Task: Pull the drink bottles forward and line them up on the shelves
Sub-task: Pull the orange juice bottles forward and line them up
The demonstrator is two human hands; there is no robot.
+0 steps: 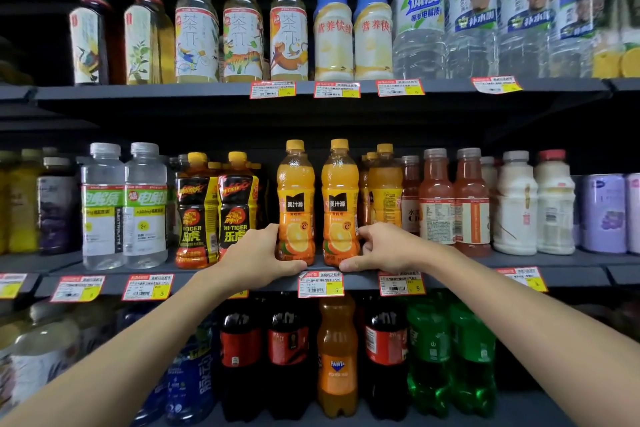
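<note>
Two orange juice bottles with yellow caps stand side by side at the front edge of the middle shelf. My left hand grips the base of the left orange juice bottle, thumb in front. My right hand holds the base of the right orange juice bottle, thumb along the shelf edge. More orange juice bottles stand further back to the right. Two black and yellow Hi-Tiger bottles stand left of my hands.
The top shelf carries tea, milk drink and water bottles at its front. Clear electrolyte bottles, red juice bottles and white bottles flank the middle row. Cola, Fanta and green soda stand below. Price tags line the shelf edges.
</note>
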